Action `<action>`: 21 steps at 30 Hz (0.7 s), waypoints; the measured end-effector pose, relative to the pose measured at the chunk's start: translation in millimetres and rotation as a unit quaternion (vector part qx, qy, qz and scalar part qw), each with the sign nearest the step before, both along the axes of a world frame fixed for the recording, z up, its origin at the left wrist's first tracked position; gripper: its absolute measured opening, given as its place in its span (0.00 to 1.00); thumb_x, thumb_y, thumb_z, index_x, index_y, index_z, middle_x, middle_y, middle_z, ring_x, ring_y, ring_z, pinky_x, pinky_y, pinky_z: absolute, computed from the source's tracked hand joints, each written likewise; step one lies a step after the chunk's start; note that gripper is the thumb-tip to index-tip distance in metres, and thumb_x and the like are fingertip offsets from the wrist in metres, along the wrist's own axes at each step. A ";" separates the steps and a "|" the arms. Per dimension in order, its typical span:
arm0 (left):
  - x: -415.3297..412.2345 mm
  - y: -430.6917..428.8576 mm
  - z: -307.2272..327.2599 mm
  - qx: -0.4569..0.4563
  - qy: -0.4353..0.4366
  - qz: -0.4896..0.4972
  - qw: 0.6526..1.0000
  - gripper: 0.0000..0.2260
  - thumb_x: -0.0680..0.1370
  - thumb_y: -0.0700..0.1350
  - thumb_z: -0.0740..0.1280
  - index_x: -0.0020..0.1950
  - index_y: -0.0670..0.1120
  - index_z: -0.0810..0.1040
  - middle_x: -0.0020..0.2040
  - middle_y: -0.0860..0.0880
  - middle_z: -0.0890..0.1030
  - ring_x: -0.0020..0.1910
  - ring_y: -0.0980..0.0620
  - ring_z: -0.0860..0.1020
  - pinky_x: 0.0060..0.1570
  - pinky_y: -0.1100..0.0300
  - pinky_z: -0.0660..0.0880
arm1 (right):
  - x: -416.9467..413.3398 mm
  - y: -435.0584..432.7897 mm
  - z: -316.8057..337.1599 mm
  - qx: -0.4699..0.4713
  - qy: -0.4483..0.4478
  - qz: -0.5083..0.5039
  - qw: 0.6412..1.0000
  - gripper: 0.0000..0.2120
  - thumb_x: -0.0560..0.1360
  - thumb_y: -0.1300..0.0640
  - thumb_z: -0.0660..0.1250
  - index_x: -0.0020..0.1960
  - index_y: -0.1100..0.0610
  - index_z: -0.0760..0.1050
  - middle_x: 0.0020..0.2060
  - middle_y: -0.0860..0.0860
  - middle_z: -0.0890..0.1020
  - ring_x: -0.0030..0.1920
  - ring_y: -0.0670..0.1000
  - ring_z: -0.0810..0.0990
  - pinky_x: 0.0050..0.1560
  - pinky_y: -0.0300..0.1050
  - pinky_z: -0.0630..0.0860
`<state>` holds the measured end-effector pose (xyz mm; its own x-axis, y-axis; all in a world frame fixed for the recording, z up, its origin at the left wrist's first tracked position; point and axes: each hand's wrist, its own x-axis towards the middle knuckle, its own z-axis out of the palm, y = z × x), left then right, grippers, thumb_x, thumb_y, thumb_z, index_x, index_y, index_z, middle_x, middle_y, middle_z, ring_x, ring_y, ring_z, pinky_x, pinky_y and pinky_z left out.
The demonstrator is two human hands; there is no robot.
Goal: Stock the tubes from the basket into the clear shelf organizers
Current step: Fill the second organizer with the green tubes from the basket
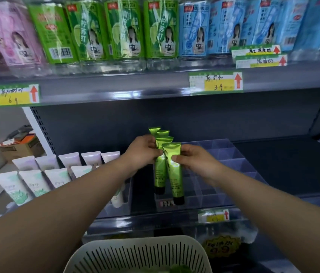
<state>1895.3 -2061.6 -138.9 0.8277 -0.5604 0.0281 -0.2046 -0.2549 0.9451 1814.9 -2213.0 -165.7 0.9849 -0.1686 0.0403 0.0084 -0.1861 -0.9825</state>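
Head view: the left hand (145, 151) has its fingers curled round a bunch of green tubes (160, 137), with 4 crimped ends fanning above those fingers and the caps pointing down. The right hand (193, 161) pinches the front tube (175, 178) between thumb and fingertips. Below both sets of fingers lies the clear organizer (234, 154). White tubes (37, 182) stand left of the left fingers, and the basket (135, 253) sits nearer the person.

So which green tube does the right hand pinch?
The front tube, lowest of the bunch; the right hand pinches it, while the left hand grips the other tubes behind.
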 end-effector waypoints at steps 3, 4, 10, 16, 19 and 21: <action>17.4 -6.7 0.5 -0.005 0.009 0.002 1.000 0.08 0.75 0.33 0.66 0.46 0.46 0.76 0.49 0.44 0.80 0.47 0.49 0.79 0.48 0.54 0.78 | 15.9 -4.6 0.4 0.005 -0.008 0.002 1.000 0.11 0.76 0.66 0.64 0.58 0.62 0.76 0.48 0.53 0.81 0.44 0.45 0.78 0.42 0.30 0.75; 23.3 -8.8 0.1 -0.007 0.014 0.005 1.000 0.08 0.75 0.33 0.66 0.46 0.46 0.76 0.50 0.43 0.80 0.48 0.48 0.79 0.49 0.52 0.78 | 21.6 -6.0 0.7 0.003 -0.009 0.001 1.000 0.10 0.76 0.66 0.64 0.57 0.62 0.76 0.48 0.53 0.81 0.43 0.45 0.78 0.41 0.30 0.75; 50.9 -18.3 0.0 -0.019 0.026 0.005 0.999 0.09 0.76 0.33 0.65 0.49 0.46 0.75 0.45 0.49 0.80 0.42 0.56 0.79 0.39 0.62 0.79 | 55.6 -16.7 1.2 -0.003 -0.025 -0.017 1.000 0.06 0.75 0.64 0.66 0.50 0.56 0.78 0.47 0.52 0.82 0.47 0.48 0.79 0.48 0.39 0.74; 77.7 -25.2 -0.8 -0.024 0.016 0.011 1.000 0.10 0.76 0.34 0.65 0.56 0.43 0.76 0.47 0.49 0.81 0.44 0.56 0.79 0.42 0.60 0.79 | 87.3 -23.6 4.4 0.016 -0.046 -0.026 0.998 0.08 0.75 0.65 0.66 0.49 0.54 0.77 0.49 0.54 0.82 0.49 0.51 0.80 0.53 0.47 0.76; 89.7 -29.8 -1.6 -0.025 0.004 0.016 1.000 0.09 0.76 0.34 0.65 0.51 0.46 0.75 0.46 0.50 0.80 0.44 0.55 0.79 0.42 0.60 0.79 | 99.2 -27.0 4.5 0.008 -0.052 -0.036 0.998 0.07 0.76 0.64 0.66 0.50 0.53 0.77 0.49 0.52 0.82 0.49 0.50 0.80 0.50 0.43 0.76; 96.7 -33.0 -4.0 -0.021 0.000 0.022 1.000 0.10 0.76 0.34 0.65 0.47 0.49 0.74 0.48 0.48 0.80 0.47 0.53 0.79 0.45 0.57 0.79 | 105.4 -29.2 2.8 0.010 -0.055 -0.037 0.998 0.08 0.76 0.64 0.65 0.51 0.54 0.77 0.50 0.53 0.82 0.49 0.49 0.80 0.50 0.41 0.76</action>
